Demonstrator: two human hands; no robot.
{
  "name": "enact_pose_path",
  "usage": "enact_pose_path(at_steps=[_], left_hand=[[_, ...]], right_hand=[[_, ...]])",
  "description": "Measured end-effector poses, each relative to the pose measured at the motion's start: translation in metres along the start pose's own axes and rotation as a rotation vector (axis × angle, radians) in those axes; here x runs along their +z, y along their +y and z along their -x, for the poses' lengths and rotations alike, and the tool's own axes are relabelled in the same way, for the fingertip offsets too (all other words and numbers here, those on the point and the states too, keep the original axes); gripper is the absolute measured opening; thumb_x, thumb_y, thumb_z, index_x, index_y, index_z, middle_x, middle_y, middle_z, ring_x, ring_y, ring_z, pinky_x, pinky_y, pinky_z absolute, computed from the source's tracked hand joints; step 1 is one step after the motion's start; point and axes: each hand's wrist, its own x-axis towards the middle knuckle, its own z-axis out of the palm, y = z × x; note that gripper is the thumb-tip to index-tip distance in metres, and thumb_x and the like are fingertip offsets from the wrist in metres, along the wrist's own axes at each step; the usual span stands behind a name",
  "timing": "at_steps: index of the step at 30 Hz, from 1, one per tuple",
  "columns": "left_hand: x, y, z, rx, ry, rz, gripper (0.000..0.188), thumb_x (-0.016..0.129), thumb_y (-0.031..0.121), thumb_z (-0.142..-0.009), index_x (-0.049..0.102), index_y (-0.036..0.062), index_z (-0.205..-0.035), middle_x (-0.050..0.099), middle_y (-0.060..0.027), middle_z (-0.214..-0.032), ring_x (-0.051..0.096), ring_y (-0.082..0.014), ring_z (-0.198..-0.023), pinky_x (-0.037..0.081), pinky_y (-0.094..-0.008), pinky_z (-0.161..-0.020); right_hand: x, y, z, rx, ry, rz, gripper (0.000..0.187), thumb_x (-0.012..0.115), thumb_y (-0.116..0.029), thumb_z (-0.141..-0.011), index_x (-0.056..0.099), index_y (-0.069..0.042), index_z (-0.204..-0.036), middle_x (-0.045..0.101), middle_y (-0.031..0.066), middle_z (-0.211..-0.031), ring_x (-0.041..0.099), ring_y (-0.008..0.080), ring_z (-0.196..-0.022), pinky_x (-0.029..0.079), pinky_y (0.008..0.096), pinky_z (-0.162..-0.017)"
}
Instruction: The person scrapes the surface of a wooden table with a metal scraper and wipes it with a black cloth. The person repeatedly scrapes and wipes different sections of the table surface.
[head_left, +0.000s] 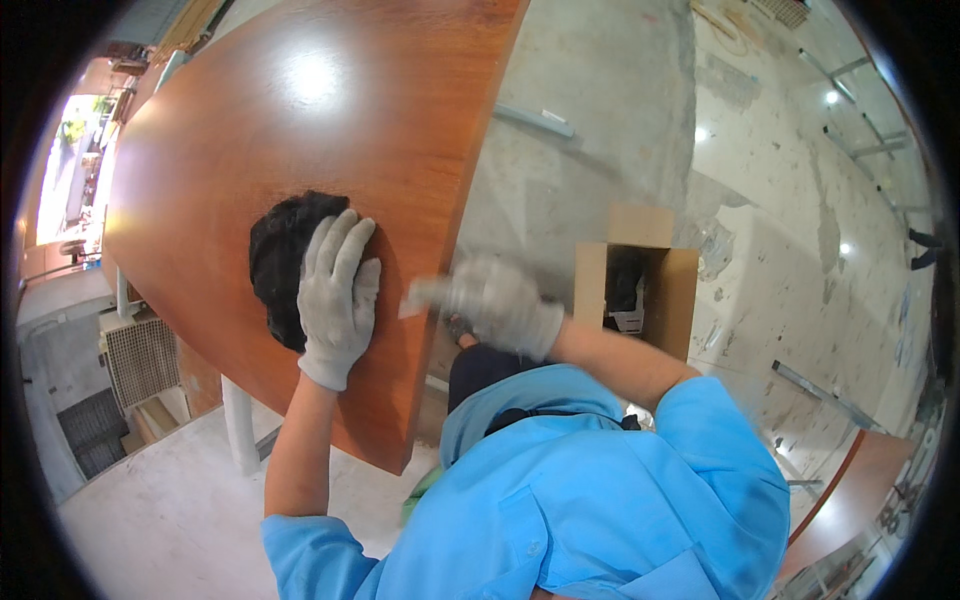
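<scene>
While the right hand (495, 305) is too blurred to read finger by finger, the left hand (338, 290) shows clearly at left of centre, in a pale glove. Its fingers are stretched out and only slightly bent, close together, pointing toward the top of the frame, with the thumb a little apart; they lie over the right side of a crumpled black bundle (278, 265) and do not seem to close around it. That bundle, cloth or plastic, I cannot tell which, rests on the reddish wooden board (400, 120) that fills the upper left. The right hand, also gloved, is at the centre of the frame by the board's right edge; its front tapers to a pale tip, and whether that is a finger or something held I cannot tell.

The likeliest trouble is the bundle slipping, since a flat hand on one side gives little grip and the glossy surface may be slick. Grit caught beneath it could scratch the finish. The right hand could knock the board's edge if brought in carelessly, and anything dropped there might fall toward the open cardboard box (680, 310) right of centre
</scene>
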Motion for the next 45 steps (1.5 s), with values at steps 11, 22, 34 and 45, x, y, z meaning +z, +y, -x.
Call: enact_pose_path(at_steps=[11, 22, 34, 45], left_hand=[[0.003, -0.006, 0.008, 0.000, 0.063, 0.047, 0.034, 0.057, 0.017, -0.104, 0.064, 0.0083, -0.136, 0.062, -0.0157, -0.142, 0.054, -0.0374, -0.137, 0.045, -0.0447, -0.113], [0.009, -0.012, 0.013, 0.019, 0.135, 0.077, 0.033, 0.057, 0.023, -0.104, 0.066, 0.0090, -0.133, 0.064, -0.0143, -0.140, 0.056, -0.0357, -0.135, 0.047, -0.0435, -0.111], [0.013, -0.017, 0.015, 0.037, 0.171, 0.092, 0.033, 0.059, 0.021, -0.103, 0.066, 0.0113, -0.133, 0.063, -0.0143, -0.141, 0.057, -0.0333, -0.134, 0.049, -0.0421, -0.110], [0.015, -0.017, 0.017, 0.014, 0.171, 0.112, 0.031, 0.060, 0.022, -0.102, 0.067, 0.0123, -0.131, 0.064, -0.0122, -0.139, 0.057, -0.0329, -0.133, 0.050, -0.0417, -0.109]], right_hand=[[-0.023, 0.023, -0.041, 0.137, 0.177, 0.194, 0.051, 0.063, -0.006, -0.090, 0.065, -0.023, -0.138, 0.062, 0.0046, -0.078, 0.062, 0.0252, -0.070, 0.055, 0.0402, -0.073], [0.025, -0.020, 0.012, 0.170, 0.279, -0.124, 0.055, 0.059, -0.006, -0.093, 0.062, -0.026, -0.144, 0.063, 0.0046, -0.077, 0.065, 0.0206, -0.068, 0.057, 0.0349, -0.061], [0.049, -0.098, 0.039, 0.047, 0.195, -0.061, 0.043, 0.061, -0.017, -0.096, 0.067, -0.031, -0.136, 0.060, 0.0052, -0.070, 0.062, 0.0209, -0.062, 0.052, 0.0366, -0.053], [0.068, -0.119, 0.059, 0.011, -0.027, -0.120, 0.038, 0.061, -0.022, -0.096, 0.067, -0.027, -0.134, 0.058, -0.0023, -0.070, 0.064, 0.0150, -0.065, 0.054, 0.0331, -0.057]])
